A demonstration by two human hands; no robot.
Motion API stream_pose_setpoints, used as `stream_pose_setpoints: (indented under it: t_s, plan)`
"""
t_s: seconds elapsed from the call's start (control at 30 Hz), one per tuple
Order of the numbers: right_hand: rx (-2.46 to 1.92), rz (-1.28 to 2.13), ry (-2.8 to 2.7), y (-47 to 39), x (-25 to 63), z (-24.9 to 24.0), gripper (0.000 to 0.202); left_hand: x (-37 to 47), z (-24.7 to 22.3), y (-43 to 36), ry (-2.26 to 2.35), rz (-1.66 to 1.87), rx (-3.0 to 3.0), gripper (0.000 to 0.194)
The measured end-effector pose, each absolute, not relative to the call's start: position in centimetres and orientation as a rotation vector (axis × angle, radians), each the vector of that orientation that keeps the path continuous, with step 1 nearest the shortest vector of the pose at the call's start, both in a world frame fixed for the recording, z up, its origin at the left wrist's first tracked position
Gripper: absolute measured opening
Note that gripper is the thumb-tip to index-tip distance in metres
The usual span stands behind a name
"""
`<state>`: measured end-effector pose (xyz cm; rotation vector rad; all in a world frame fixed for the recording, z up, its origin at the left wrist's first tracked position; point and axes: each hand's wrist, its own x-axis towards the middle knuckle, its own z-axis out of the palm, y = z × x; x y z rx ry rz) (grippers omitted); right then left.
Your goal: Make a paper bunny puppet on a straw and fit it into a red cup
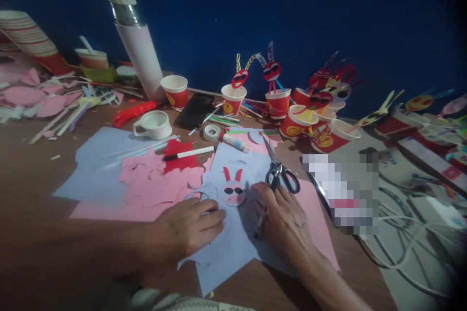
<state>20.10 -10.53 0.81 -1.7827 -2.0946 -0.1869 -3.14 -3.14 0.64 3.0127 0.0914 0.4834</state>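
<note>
My left hand (189,228) rests palm down on a light blue paper sheet (233,252), its fingertips just left of a small round paper face (233,193) with red ears and black sunglasses. To the right of that face my right hand (286,221) lies flat on the same sheet with fingers spread. A thin dark pen-like tool (260,227) sticks out beside its thumb. Black-handled scissors (279,172) lie just beyond its fingertips. Pink paper (146,189) with cut-out shapes lies to the left.
Several red paper cups (278,103) holding finished faces on straws stand at the back, with a white flask (140,53), a phone (194,111), a tape roll (212,131), a white mug (155,124), a marker (188,153) and a glue tube (235,143). White cables (401,248) lie on the right.
</note>
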Motion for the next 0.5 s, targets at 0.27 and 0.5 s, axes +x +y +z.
stream_pose_setpoints:
  t_s: [0.27, 0.5]
  plan:
    - [-1.493, -0.012, -2.176, -10.7, 19.7, 1.1, 0.012, -3.7, 1.8, 0.0, -0.029, 0.503, 3.052, 0.022]
    - [-1.502, -0.011, -2.164, -10.7, 19.8, 0.6, 0.011, -4.3, 2.9, 2.2, 0.676, 0.528, 2.861, 0.026]
